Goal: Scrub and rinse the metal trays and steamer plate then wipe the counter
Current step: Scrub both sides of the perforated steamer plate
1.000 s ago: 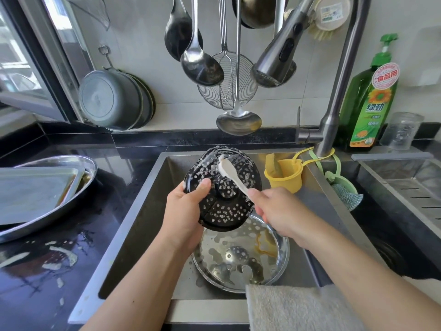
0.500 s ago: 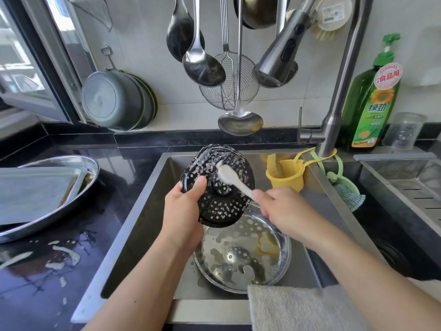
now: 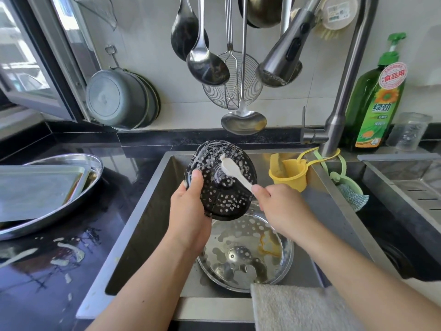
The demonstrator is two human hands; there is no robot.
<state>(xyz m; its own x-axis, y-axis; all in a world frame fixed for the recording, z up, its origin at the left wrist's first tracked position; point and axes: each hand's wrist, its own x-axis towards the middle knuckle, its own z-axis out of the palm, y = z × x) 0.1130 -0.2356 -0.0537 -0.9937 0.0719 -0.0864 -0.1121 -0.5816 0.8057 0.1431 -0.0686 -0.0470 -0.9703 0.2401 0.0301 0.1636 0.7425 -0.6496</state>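
Two hands are working over the sink (image 3: 152,211). The right hand (image 3: 279,206) has its fingers curled round the pale handle of a small white brush (image 3: 235,172); the thumb and first finger pinch the handle near its lower end. The left hand (image 3: 191,211) grips the perforated steamer plate (image 3: 220,185) by its left edge, with the thumb pressed on the front face; the other fingers are behind the plate and I cannot see how they lie.

Compared with one second ago, the brush head has moved a little up and to the left on the plate; now it lies on the upper middle part, just above the central knob. The plate is held somewhat higher and more upright than before. Foam is spread over the upper holes, less over the lower ones.

I judge that the scrubbing of the steamer plate is in progress, stroke after stroke, and that rinsing has not begun: no water comes from the faucet head (image 3: 281,65). Under the plate, a round metal tray (image 3: 248,254) lies in the sink with soapy spots. Two more metal trays (image 3: 47,189) wait on the dark counter (image 3: 47,283) to the left, which is wet and streaked with foam, so much of the task remains.
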